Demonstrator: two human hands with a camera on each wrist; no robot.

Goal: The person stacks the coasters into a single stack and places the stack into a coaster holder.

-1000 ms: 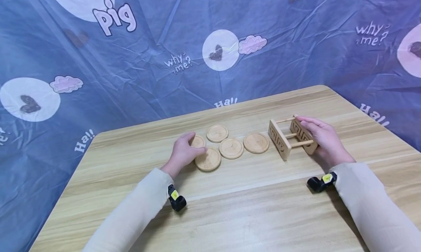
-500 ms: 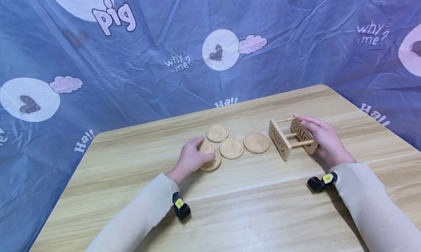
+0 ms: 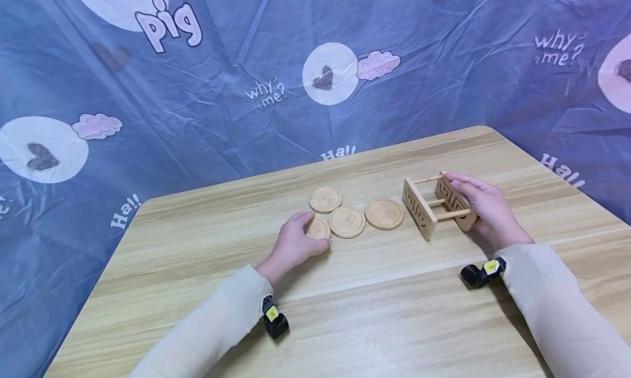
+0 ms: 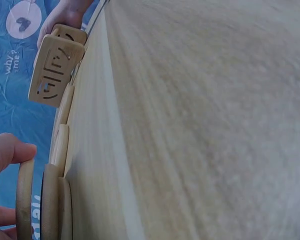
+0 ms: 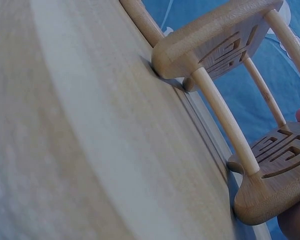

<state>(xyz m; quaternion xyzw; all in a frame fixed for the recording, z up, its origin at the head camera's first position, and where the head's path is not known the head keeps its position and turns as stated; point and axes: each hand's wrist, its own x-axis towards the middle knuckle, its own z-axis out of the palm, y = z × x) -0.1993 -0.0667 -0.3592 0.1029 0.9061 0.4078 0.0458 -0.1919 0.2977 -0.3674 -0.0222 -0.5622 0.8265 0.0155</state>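
Note:
My left hand (image 3: 294, 241) pinches a round wooden coaster (image 3: 317, 228) between thumb and fingers. In the left wrist view, this held coaster (image 4: 24, 200) is apart from two stacked coasters (image 4: 50, 200) below it, with a narrow gap between. The head view hides that stack under my hand. Close by on the table lie more engraved coasters: a back one (image 3: 325, 200), a middle one (image 3: 347, 223) and a right one (image 3: 384, 214). My right hand (image 3: 493, 211) grips the right side panel of a wooden coaster rack (image 3: 419, 211), two carved panels joined by rods.
The wood-grain table (image 3: 374, 323) has a far edge running along a blue printed cloth (image 3: 222, 120). Black wrist cameras sit on the left sleeve (image 3: 212, 318) and right sleeve (image 3: 552, 296).
My left hand has carried the coaster a little to the right and nearer, from beside the front-left coaster to over it. My right hand and the rack have stayed put.

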